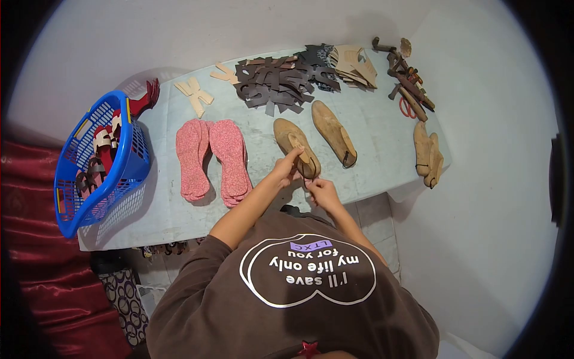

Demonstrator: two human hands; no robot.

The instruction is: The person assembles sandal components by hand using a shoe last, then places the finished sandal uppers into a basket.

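My left hand [286, 170] is wrapped round the heel half of a wooden shoe last [289, 131], with the thumb on its top. The last's rounded toe points away from me. Just below its heel end, my right hand [324, 194] has its fingers pinched together; what they hold is too small to make out. To the right lies a second wooden shoe last [332, 130], with a dark loop at its near end. Two stacks of pink patterned insoles, a left stack [192, 158] and a right stack [230, 158], lie beside my left forearm.
A blue basket [128, 179] with sandals stands at the table's left end. Dark strap pieces [275, 84], beige cutouts [194, 96] and tan sheets [354, 66] lie along the back. Tools [411, 90] and another pair of lasts [427, 154] sit at the right.
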